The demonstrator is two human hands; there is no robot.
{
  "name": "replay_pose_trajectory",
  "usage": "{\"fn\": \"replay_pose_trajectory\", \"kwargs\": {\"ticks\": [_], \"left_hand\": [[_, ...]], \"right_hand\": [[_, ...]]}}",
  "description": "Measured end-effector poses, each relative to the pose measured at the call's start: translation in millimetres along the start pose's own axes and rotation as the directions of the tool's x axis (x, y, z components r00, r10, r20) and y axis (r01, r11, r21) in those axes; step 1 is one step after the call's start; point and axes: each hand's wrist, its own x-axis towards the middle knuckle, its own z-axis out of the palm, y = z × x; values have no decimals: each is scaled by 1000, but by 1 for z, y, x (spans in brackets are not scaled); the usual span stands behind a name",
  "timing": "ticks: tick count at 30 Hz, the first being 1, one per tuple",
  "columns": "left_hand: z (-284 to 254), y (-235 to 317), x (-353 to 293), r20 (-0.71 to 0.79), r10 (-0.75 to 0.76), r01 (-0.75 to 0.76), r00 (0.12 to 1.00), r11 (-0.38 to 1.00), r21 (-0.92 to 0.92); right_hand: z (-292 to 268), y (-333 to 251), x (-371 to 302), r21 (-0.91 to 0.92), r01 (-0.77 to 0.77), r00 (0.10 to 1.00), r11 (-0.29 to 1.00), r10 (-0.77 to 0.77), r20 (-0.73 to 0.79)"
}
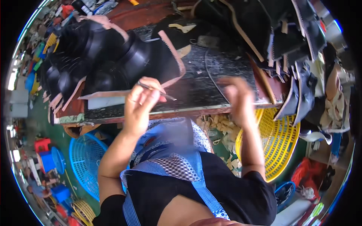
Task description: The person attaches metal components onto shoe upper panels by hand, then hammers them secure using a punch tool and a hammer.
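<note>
The left hand (141, 100) pinched a slim tool (169, 97), slanting far left to near right; I couldn't read the fingers of the blurred right hand (240, 98).

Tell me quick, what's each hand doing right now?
Left hand: closed, holding a slim metal tool.
Right hand: blurred; no held thing shows, but whether it is open or closed cannot be told.
</note>
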Motion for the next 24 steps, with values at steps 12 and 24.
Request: {"fn": "replay_pose_trajectory", "kwargs": {"ticks": [12, 24], "left_hand": [[-159, 54, 72, 175, -14, -127, 985, 630, 766], [-149, 29, 110, 558, -50, -327, 829, 765, 554]], "right_hand": [[-72, 158, 18, -711, -168, 983, 683, 169, -70], [-77, 37, -38, -327, -287, 955, 900, 294, -29]]}}
